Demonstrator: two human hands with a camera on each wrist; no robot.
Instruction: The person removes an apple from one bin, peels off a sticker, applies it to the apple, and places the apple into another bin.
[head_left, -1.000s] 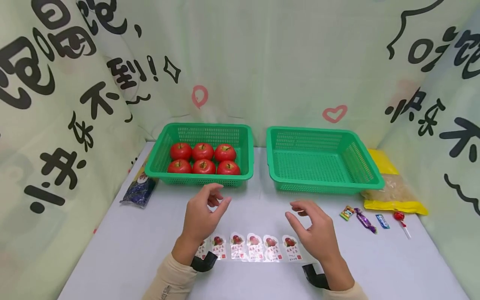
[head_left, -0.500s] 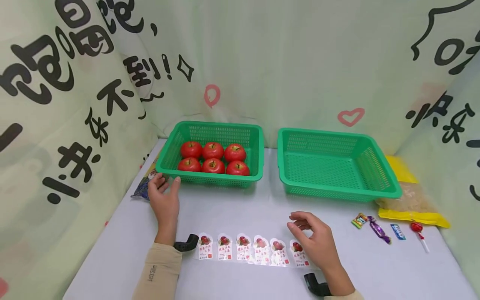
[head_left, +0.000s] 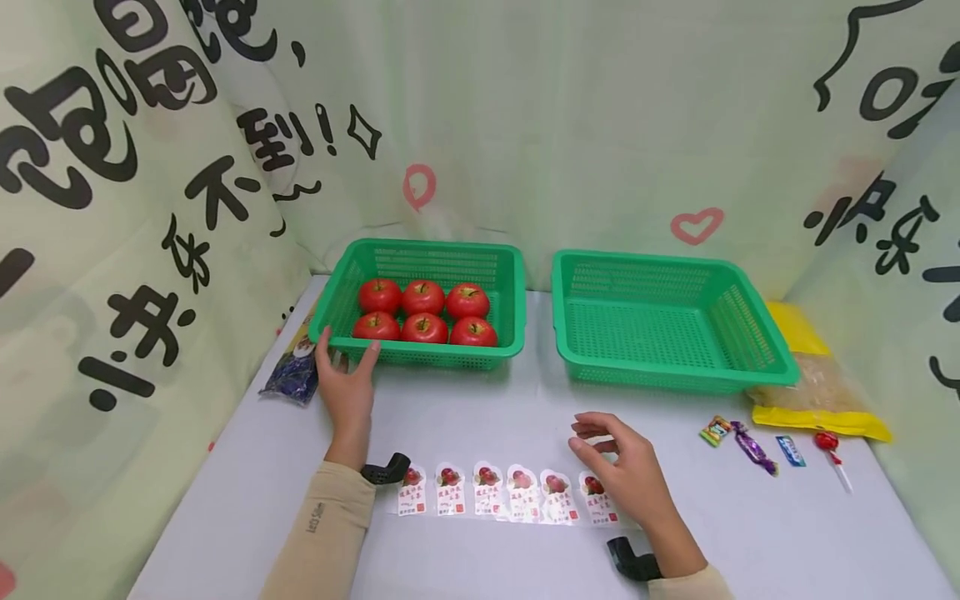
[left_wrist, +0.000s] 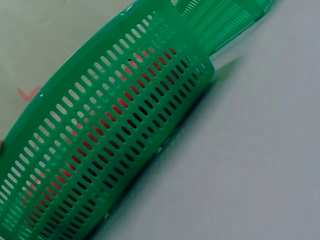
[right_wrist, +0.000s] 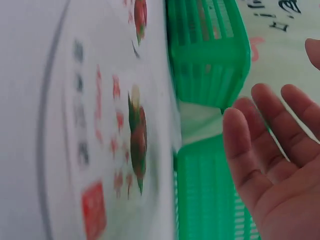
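Pale green cloth printed with large black Chinese characters, among them 不 and 到!, and pink hearts is hung behind and beside a white table (head_left: 247,492). Two green slotted baskets are set side by side at the back of it. The left basket (head_left: 420,354) holds six red apples (head_left: 424,312) in two rows; the right basket (head_left: 600,367) stands well apart from the hands. A yellow-edged bag (head_left: 821,400) lies right of that basket, a dark blue packet (head_left: 288,375) left of the other.

Near the front edge a strip of six stickers (head_left: 506,493) is laid flat, each printed with an apple, red characters too small to be read, and a red square seal. Four small sweets (head_left: 757,442) are lined up to the right.

The left hand (head_left: 347,385) is spread against the front left corner of the left basket, thumb and fingers straight and parted, touching the rim and wall without being curled round them. The right hand (head_left: 626,467) is held just above the right end of the sticker strip, fingers relaxed, loosely bent and apart, with nothing gripped.
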